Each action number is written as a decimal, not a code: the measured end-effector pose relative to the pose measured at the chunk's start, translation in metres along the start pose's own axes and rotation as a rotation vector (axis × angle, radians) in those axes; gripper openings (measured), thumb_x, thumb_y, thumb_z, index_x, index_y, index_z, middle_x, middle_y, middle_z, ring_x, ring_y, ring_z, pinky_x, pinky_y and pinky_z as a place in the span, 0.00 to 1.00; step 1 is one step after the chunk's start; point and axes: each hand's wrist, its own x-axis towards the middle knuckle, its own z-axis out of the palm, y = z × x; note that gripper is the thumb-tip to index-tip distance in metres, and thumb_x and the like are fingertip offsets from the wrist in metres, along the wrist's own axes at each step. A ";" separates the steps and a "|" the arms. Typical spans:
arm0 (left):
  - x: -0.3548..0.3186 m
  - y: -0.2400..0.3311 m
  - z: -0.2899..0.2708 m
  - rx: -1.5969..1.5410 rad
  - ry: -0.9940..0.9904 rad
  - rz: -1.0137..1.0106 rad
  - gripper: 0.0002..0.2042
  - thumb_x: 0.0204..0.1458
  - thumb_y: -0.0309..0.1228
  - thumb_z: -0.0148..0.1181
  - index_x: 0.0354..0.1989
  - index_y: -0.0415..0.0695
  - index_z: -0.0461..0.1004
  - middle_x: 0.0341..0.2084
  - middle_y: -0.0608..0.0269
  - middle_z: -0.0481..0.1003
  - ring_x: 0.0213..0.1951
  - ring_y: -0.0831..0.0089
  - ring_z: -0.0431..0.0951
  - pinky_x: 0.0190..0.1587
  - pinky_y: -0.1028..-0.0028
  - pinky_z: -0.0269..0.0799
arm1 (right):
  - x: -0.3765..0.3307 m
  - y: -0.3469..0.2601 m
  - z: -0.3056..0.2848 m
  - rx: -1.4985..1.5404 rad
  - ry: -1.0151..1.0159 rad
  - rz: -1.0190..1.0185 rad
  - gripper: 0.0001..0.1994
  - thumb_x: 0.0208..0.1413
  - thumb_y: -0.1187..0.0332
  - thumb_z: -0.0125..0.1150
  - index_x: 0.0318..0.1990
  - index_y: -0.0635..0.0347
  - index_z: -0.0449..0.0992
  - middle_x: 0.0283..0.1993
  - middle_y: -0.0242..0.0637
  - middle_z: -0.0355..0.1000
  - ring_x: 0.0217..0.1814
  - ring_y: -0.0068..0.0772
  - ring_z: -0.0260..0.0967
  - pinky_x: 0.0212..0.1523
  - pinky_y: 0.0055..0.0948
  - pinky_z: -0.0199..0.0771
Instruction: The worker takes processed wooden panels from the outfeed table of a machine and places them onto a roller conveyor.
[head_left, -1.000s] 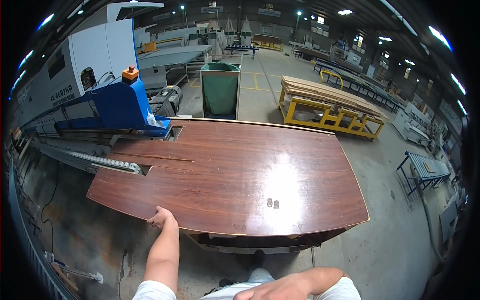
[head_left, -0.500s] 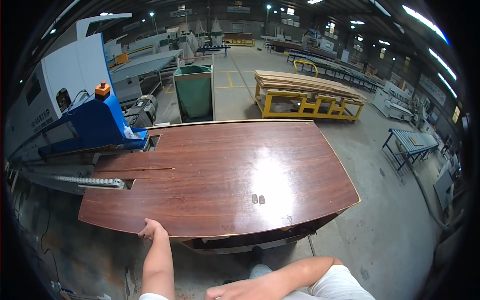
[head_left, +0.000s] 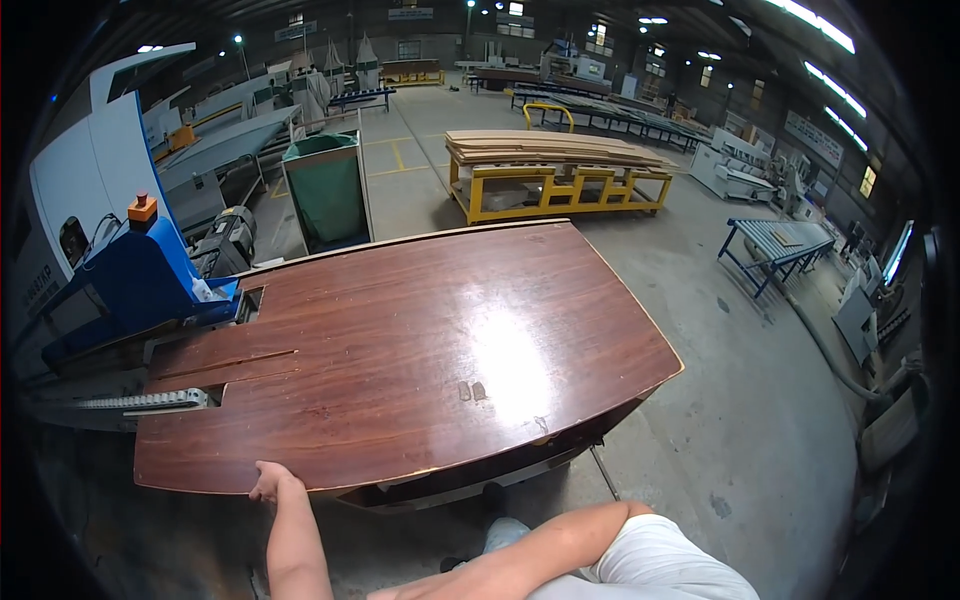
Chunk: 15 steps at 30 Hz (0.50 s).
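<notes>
A large table with a reddish-brown wood-grain top point(head_left: 380, 360) stretches out before me. My left hand point(head_left: 268, 481) grips its near edge toward the left corner, thumb on top and fingers curled over the rim, partly hidden. Across my body lies my right forearm point(head_left: 550, 548), pointing left. The right hand is mostly cut off by the lower border, so its fingers do not show. Two small dark marks or flat pieces point(head_left: 471, 391) show on the tabletop beside a bright reflection.
At the left stands a white and blue machine point(head_left: 130, 270) with an orange switch box point(head_left: 142, 208) and a chain track point(head_left: 160, 399) meeting the table. Beyond are a green-lined bin point(head_left: 326, 195), a yellow cart point(head_left: 555, 192) stacked with boards point(head_left: 550, 148), and a blue roller stand point(head_left: 778, 245).
My view has swung right, so the scene shifts left in the picture. My left hand stays on the table's edge. The right hand has slipped mostly below the lower border.
</notes>
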 end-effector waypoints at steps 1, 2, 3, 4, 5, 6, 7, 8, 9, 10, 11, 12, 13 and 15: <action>-0.001 -0.001 -0.001 0.004 0.005 0.005 0.35 0.47 0.48 0.52 0.56 0.34 0.51 0.51 0.36 0.66 0.50 0.41 0.71 0.51 0.51 0.68 | 0.003 -0.001 0.001 0.004 0.082 -0.048 0.18 0.63 0.57 0.47 0.29 0.59 0.77 0.31 0.38 0.74 0.40 0.45 0.65 0.42 0.44 0.59; -0.001 -0.001 -0.002 0.006 0.012 0.008 0.35 0.47 0.48 0.52 0.56 0.34 0.51 0.51 0.36 0.66 0.49 0.42 0.71 0.51 0.51 0.68 | 0.007 0.000 0.004 0.007 0.080 -0.050 0.18 0.63 0.57 0.47 0.29 0.59 0.77 0.31 0.38 0.74 0.40 0.45 0.65 0.42 0.44 0.59; 0.001 -0.001 -0.002 0.006 0.016 0.006 0.35 0.47 0.48 0.52 0.56 0.34 0.51 0.51 0.36 0.66 0.49 0.42 0.71 0.51 0.51 0.68 | 0.010 0.002 0.009 0.064 0.143 -0.082 0.18 0.63 0.57 0.48 0.28 0.60 0.77 0.31 0.39 0.74 0.39 0.45 0.65 0.42 0.44 0.59; 0.002 -0.002 -0.002 -0.005 0.014 0.008 0.35 0.47 0.48 0.52 0.57 0.34 0.51 0.50 0.35 0.66 0.49 0.41 0.71 0.51 0.51 0.68 | 0.012 0.003 0.012 0.122 0.205 -0.114 0.19 0.63 0.57 0.48 0.27 0.61 0.76 0.30 0.40 0.74 0.39 0.46 0.65 0.43 0.44 0.60; 0.004 -0.002 -0.004 -0.016 0.015 0.008 0.35 0.47 0.48 0.53 0.57 0.35 0.51 0.50 0.35 0.66 0.49 0.41 0.72 0.51 0.51 0.68 | 0.012 0.004 0.013 0.130 0.199 -0.118 0.19 0.63 0.57 0.48 0.27 0.61 0.76 0.30 0.40 0.74 0.39 0.46 0.65 0.43 0.44 0.60; 0.003 -0.002 -0.005 -0.019 0.026 0.001 0.35 0.47 0.48 0.53 0.57 0.35 0.51 0.50 0.35 0.66 0.49 0.41 0.72 0.51 0.51 0.68 | 0.011 0.007 0.013 0.145 0.157 -0.104 0.18 0.63 0.58 0.48 0.28 0.61 0.77 0.31 0.40 0.74 0.39 0.47 0.65 0.42 0.44 0.60; -0.001 -0.001 -0.004 -0.035 0.020 0.009 0.35 0.47 0.47 0.53 0.57 0.35 0.51 0.50 0.35 0.66 0.49 0.41 0.72 0.51 0.50 0.68 | 0.009 0.009 0.013 0.161 0.112 -0.092 0.18 0.63 0.59 0.49 0.29 0.62 0.77 0.31 0.41 0.74 0.38 0.48 0.65 0.42 0.44 0.61; -0.003 -0.001 -0.003 -0.049 0.015 0.016 0.35 0.47 0.47 0.53 0.57 0.35 0.51 0.50 0.34 0.66 0.48 0.40 0.72 0.50 0.50 0.68 | 0.006 0.013 0.011 0.173 0.104 -0.098 0.18 0.63 0.59 0.49 0.29 0.62 0.77 0.31 0.41 0.74 0.38 0.48 0.65 0.42 0.44 0.61; -0.003 -0.001 0.001 -0.043 0.035 0.018 0.36 0.46 0.47 0.54 0.58 0.35 0.50 0.49 0.32 0.65 0.48 0.39 0.72 0.49 0.50 0.69 | 0.001 0.018 0.007 0.143 -0.026 -0.080 0.16 0.62 0.59 0.50 0.32 0.62 0.78 0.32 0.43 0.74 0.38 0.49 0.66 0.41 0.44 0.62; -0.001 -0.002 0.002 -0.049 0.053 0.006 0.36 0.46 0.47 0.54 0.58 0.35 0.50 0.49 0.32 0.65 0.48 0.39 0.72 0.49 0.50 0.69 | -0.001 0.021 0.006 0.110 -0.156 -0.065 0.15 0.62 0.60 0.50 0.35 0.62 0.78 0.33 0.44 0.74 0.37 0.49 0.66 0.40 0.43 0.63; -0.001 -0.001 0.002 -0.049 0.039 0.010 0.36 0.46 0.46 0.54 0.58 0.34 0.50 0.49 0.31 0.65 0.47 0.38 0.72 0.48 0.49 0.70 | -0.001 0.025 0.007 0.122 -0.168 -0.074 0.15 0.62 0.60 0.50 0.35 0.62 0.78 0.33 0.44 0.74 0.37 0.49 0.66 0.40 0.43 0.63; 0.000 -0.001 0.002 -0.049 0.025 0.014 0.37 0.46 0.46 0.55 0.58 0.34 0.49 0.49 0.30 0.65 0.47 0.38 0.72 0.48 0.49 0.70 | -0.001 0.028 0.009 0.091 -0.086 -0.155 0.15 0.62 0.60 0.51 0.33 0.63 0.77 0.32 0.44 0.74 0.36 0.49 0.66 0.39 0.43 0.63; 0.003 -0.002 0.003 -0.062 0.033 0.015 0.37 0.46 0.46 0.55 0.59 0.34 0.49 0.49 0.30 0.64 0.46 0.38 0.72 0.47 0.50 0.71 | 0.000 0.029 0.011 0.061 -0.002 -0.235 0.15 0.62 0.60 0.52 0.32 0.63 0.77 0.31 0.44 0.73 0.34 0.49 0.66 0.38 0.42 0.63; 0.013 -0.007 0.005 -0.065 0.047 0.009 0.37 0.46 0.46 0.55 0.59 0.34 0.48 0.49 0.30 0.64 0.46 0.38 0.73 0.47 0.50 0.71 | 0.034 -0.024 -0.026 0.066 -0.104 -0.002 0.16 0.62 0.61 0.52 0.28 0.63 0.75 0.28 0.43 0.71 0.32 0.49 0.65 0.37 0.42 0.63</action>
